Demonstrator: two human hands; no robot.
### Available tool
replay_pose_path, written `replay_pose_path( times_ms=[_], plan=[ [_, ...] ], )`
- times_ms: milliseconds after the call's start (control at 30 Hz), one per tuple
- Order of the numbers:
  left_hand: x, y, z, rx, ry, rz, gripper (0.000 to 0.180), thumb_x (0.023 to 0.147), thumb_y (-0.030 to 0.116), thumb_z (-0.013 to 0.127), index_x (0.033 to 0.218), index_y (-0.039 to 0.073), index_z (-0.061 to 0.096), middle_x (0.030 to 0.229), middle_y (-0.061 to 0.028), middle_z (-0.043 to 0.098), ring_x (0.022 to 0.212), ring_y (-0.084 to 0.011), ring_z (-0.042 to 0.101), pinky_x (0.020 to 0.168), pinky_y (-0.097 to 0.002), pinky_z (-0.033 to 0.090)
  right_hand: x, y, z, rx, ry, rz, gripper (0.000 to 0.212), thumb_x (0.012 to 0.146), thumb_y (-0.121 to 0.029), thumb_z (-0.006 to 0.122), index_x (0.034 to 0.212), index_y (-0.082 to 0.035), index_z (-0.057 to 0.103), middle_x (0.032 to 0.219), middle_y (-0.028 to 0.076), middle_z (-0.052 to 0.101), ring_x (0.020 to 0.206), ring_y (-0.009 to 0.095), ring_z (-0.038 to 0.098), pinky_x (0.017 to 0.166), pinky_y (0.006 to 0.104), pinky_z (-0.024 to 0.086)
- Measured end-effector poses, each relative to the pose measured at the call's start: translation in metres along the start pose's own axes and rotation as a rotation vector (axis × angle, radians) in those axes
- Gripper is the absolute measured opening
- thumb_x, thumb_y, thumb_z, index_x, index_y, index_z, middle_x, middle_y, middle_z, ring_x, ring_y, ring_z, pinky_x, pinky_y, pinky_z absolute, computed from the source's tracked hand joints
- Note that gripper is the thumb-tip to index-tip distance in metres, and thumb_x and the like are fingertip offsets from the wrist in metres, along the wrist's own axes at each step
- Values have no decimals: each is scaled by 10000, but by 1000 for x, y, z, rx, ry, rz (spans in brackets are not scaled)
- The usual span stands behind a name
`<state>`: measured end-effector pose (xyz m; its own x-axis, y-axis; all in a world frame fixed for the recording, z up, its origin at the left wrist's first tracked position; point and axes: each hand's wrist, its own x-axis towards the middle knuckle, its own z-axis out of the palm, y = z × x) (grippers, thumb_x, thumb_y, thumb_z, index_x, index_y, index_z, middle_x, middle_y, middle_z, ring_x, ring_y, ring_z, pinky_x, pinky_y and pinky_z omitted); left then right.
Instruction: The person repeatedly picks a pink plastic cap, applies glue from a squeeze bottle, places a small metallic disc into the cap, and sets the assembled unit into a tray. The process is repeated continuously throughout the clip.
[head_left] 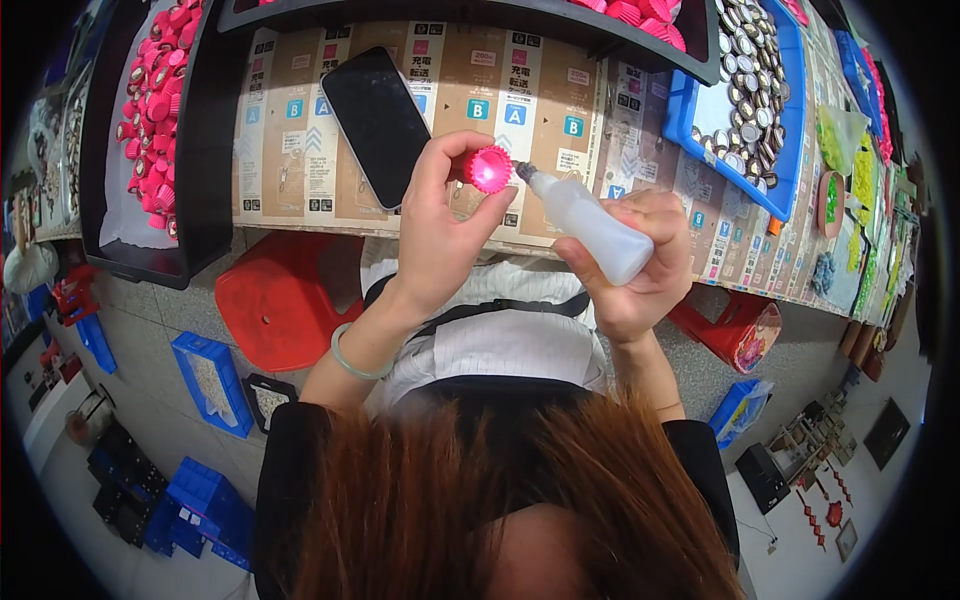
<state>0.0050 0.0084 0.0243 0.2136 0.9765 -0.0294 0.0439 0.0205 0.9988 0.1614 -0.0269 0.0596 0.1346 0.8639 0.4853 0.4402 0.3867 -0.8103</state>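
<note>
Between the thumb and fingers of my left hand (447, 215) is a small pink fluted cup (489, 170), its hollow side facing up. My right hand (640, 260) grips a translucent white squeeze bottle (600, 232), tilted with its dark nozzle tip (524, 170) at the cup's right edge. Whether the tip touches the cup I cannot tell. Just left of my left hand a black-screened phone (375, 125) lies on the printed table covering (285, 170).
At the left, a black tray (145, 262) holds many pink cups. Another black tray (470, 14) spans the far side. A blue tray (682, 110) of round metal-rimmed pieces is at the right. Red stools (280, 300) stand below the table edge.
</note>
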Motion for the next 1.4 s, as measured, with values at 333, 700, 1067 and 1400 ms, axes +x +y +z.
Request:
replay_pose_path(
  times_ms=[333,700,1067,1400],
  plan=[
    [13,-18,-5,80,219,429,356,701,-63,607,989,44,426,1008,-111,444,865,-170,490,744,-260,415,7,8,-1,615,247,545,375,686,-53,671,967,-12,427,878,63,504,823,143,509,723,254,427],
    [-2,-14,-3,-1645,-311,-642,461,770,12,570,1187,36,372,1177,-126,425,960,-161,486,816,-270,423,3,76,21,-216,-86,279,414,677,-35,646,1061,-10,494,914,82,566,822,139,539,703,248,438],
    [-1,-15,1,-958,-332,-794,470,819,33,502,1252,13,321,1184,-143,440,843,-119,523,757,-239,442,71,164,-154,-895,-397,451,249,721,-98,561,954,-15,582,896,130,620,820,249,590,730,311,438],
    [-5,-4,-1,-606,-297,-509,461,781,-16,523,1213,-19,360,1155,-136,478,908,-159,537,807,-258,431,78,139,-160,-808,-367,548,152,730,-100,600,852,-10,605,757,57,605,714,108,552,651,223,415]
  ],
)
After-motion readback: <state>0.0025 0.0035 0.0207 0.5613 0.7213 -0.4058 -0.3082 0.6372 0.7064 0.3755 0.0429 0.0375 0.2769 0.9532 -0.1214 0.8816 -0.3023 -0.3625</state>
